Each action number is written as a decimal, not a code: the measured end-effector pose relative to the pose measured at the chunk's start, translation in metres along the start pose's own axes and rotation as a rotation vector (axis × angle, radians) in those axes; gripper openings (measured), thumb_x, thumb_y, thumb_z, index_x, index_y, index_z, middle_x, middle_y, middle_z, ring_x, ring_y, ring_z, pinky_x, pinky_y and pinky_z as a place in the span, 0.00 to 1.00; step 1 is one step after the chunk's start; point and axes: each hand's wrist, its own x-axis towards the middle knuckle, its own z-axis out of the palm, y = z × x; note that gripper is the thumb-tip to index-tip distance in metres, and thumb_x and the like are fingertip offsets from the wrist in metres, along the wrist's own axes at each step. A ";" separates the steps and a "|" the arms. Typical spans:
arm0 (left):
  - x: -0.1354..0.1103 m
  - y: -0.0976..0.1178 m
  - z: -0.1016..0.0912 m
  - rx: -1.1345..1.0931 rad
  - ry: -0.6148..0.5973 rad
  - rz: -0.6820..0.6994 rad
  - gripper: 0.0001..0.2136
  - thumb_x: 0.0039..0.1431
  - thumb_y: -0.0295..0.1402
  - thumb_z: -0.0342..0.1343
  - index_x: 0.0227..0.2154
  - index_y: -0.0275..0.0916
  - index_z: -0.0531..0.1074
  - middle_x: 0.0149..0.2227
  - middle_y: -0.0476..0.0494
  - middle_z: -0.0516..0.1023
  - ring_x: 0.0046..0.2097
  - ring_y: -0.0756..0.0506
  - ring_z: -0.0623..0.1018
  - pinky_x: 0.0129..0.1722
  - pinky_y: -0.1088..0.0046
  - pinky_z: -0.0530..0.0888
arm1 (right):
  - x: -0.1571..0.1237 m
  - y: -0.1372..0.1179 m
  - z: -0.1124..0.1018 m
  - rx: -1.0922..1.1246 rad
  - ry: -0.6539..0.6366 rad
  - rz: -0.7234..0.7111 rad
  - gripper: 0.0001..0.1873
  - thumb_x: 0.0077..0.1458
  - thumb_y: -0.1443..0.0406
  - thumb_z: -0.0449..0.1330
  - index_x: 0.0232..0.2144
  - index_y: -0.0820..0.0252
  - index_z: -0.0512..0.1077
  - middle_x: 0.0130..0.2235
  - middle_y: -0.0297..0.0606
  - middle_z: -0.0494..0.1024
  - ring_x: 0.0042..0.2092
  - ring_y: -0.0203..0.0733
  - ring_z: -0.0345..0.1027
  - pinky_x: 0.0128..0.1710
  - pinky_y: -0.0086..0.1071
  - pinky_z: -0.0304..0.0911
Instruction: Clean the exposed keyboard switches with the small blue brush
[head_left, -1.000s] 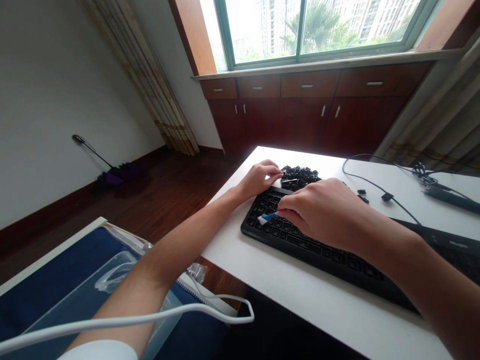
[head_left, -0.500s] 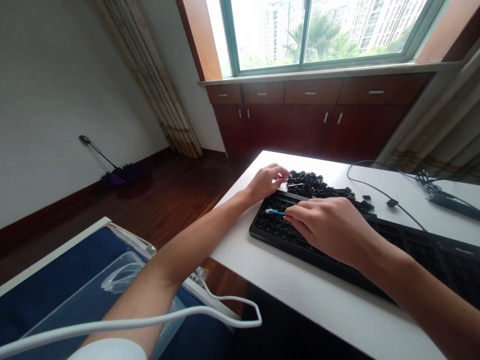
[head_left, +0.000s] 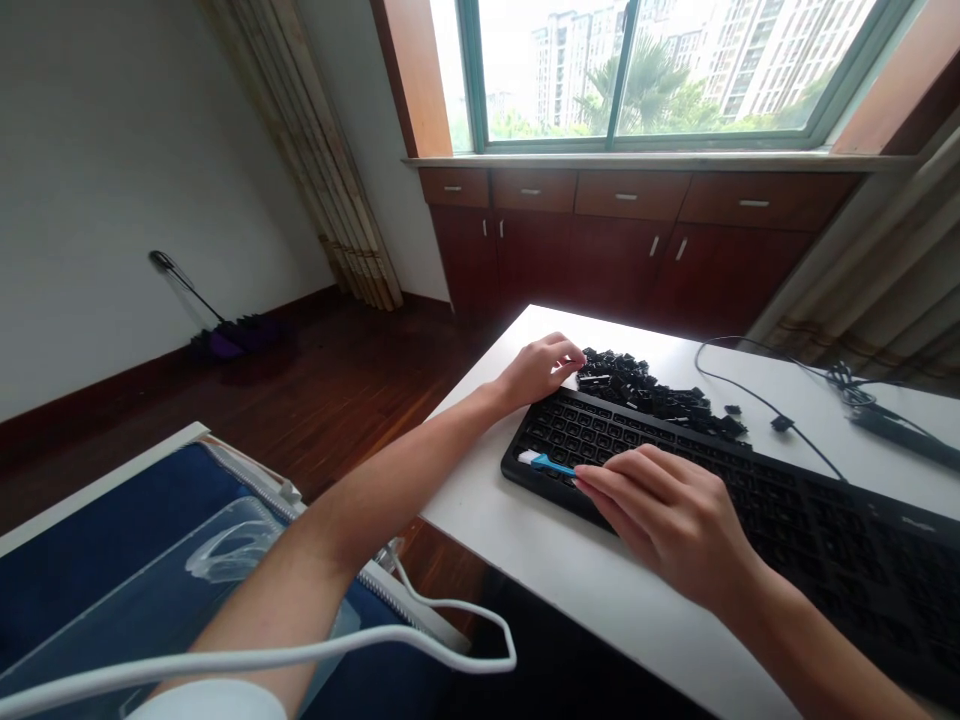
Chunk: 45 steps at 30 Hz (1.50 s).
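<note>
A black keyboard with its keycaps off lies on the white table, its bare key sockets showing. My right hand pinches the handle of a small blue brush. The brush's pale bristles are over the sockets near the keyboard's front left corner. Beyond the keyboard's far left corner, my left hand is bent with thumb and fingers curled together. Its fingertips are at the edge of a heap of black keycaps, and what lies between them is too small to make out.
A black cable crosses the table behind the keyboard, with a few loose keycaps near it. A dark bar-shaped object lies at the right. Left of the table stands a blue, zippered surface, with a white cable passing in front.
My right hand has moved nearer to me with the brush, from the middle rows of sockets to the front left corner. My left hand has stayed about the same place.
</note>
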 end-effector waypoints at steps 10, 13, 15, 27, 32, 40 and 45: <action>0.000 -0.001 0.003 0.012 0.003 0.004 0.06 0.64 0.31 0.54 0.38 0.37 0.76 0.42 0.43 0.75 0.38 0.51 0.76 0.42 0.72 0.75 | 0.000 -0.005 0.009 0.077 0.025 0.051 0.12 0.58 0.73 0.59 0.45 0.60 0.72 0.40 0.39 0.77 0.38 0.37 0.69 0.37 0.33 0.67; 0.000 -0.001 0.003 0.015 0.001 -0.001 0.06 0.63 0.30 0.54 0.38 0.37 0.76 0.42 0.43 0.75 0.38 0.51 0.76 0.42 0.72 0.75 | 0.000 -0.004 0.009 0.111 0.053 0.093 0.12 0.58 0.73 0.59 0.44 0.61 0.72 0.41 0.40 0.77 0.41 0.37 0.69 0.40 0.32 0.68; 0.000 -0.001 0.002 0.017 0.000 -0.004 0.06 0.63 0.30 0.54 0.38 0.37 0.76 0.42 0.42 0.75 0.38 0.50 0.76 0.42 0.72 0.75 | 0.000 -0.004 0.009 0.121 0.057 0.104 0.13 0.58 0.74 0.60 0.45 0.61 0.72 0.42 0.40 0.77 0.42 0.37 0.70 0.41 0.32 0.68; 0.000 -0.001 0.004 0.020 0.001 -0.006 0.06 0.63 0.30 0.54 0.37 0.37 0.76 0.41 0.43 0.75 0.37 0.51 0.76 0.41 0.73 0.75 | -0.005 0.002 0.016 0.091 0.022 0.120 0.14 0.60 0.72 0.59 0.49 0.60 0.73 0.42 0.39 0.77 0.41 0.37 0.70 0.41 0.31 0.67; 0.001 -0.001 0.003 0.013 -0.003 -0.008 0.06 0.63 0.31 0.54 0.37 0.36 0.76 0.41 0.43 0.75 0.37 0.51 0.76 0.41 0.73 0.75 | -0.006 0.001 0.015 0.116 -0.010 0.122 0.15 0.60 0.71 0.58 0.49 0.59 0.72 0.43 0.39 0.76 0.42 0.37 0.70 0.40 0.31 0.67; 0.001 -0.003 0.004 0.005 -0.007 -0.005 0.06 0.63 0.30 0.55 0.37 0.36 0.76 0.41 0.43 0.75 0.37 0.51 0.76 0.41 0.73 0.75 | -0.005 0.001 0.016 0.261 0.042 0.216 0.14 0.60 0.72 0.59 0.48 0.57 0.71 0.45 0.38 0.75 0.41 0.35 0.70 0.39 0.30 0.67; 0.001 -0.002 0.003 0.013 -0.009 -0.003 0.06 0.63 0.31 0.55 0.37 0.36 0.76 0.41 0.43 0.75 0.37 0.51 0.76 0.41 0.73 0.75 | -0.005 0.000 0.017 0.334 0.094 0.279 0.15 0.59 0.72 0.59 0.48 0.56 0.71 0.45 0.37 0.75 0.35 0.32 0.67 0.35 0.28 0.66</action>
